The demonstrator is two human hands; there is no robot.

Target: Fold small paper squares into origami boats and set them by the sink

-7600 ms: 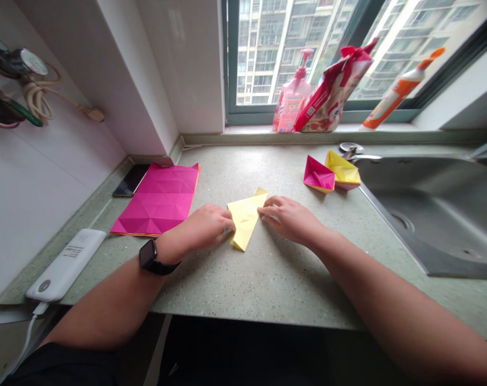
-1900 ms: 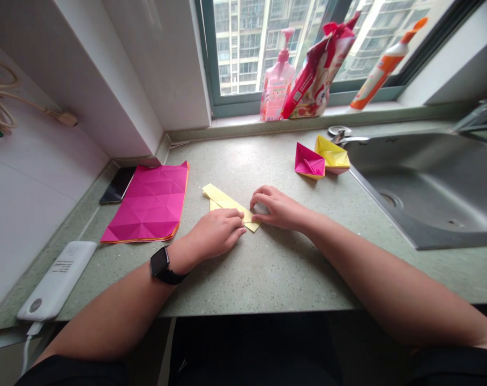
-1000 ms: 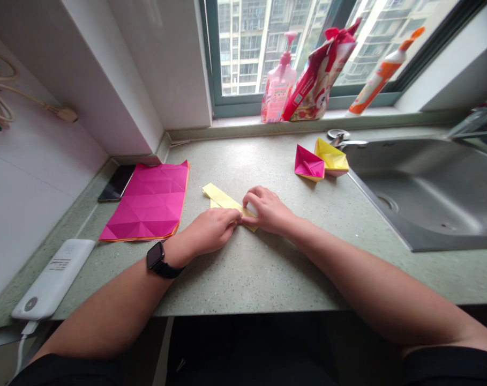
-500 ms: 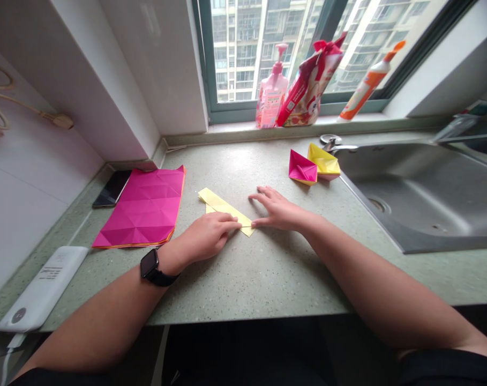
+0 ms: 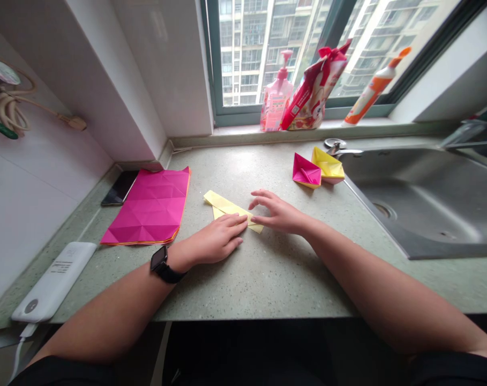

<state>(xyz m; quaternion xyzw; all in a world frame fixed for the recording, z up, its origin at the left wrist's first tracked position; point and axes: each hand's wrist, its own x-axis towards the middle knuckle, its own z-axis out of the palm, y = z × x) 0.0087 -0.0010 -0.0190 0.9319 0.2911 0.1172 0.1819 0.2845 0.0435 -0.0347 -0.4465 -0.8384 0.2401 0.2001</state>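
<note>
A folded piece of yellow paper [image 5: 224, 202] lies flat on the speckled counter, with a long band across it and a corner showing below. My left hand [image 5: 217, 238] rests on its lower edge, palm down and fingers stretched out. At the paper's right end is my right hand [image 5: 279, 212], thumb at the paper and other fingers spread above the counter. Neither hand grips the paper. Beyond my right hand sit a pink folded paper boat [image 5: 306, 171] and a yellow one [image 5: 327, 165]. Part of the yellow paper is hidden under my left fingers.
A stack of creased pink sheets [image 5: 150, 206] lies at left beside a phone [image 5: 120, 188] and a white power bank [image 5: 54, 281] with a cable. The steel sink [image 5: 428, 252] is at right. On the sill stand a pink pump bottle [image 5: 276, 104], a red bag [image 5: 317, 91] and an orange-white bottle [image 5: 374, 91].
My left hand has flattened, its fingers stretching out over the paper. The right thumb has shifted slightly along the paper's right end. The whole view has shifted a little.
</note>
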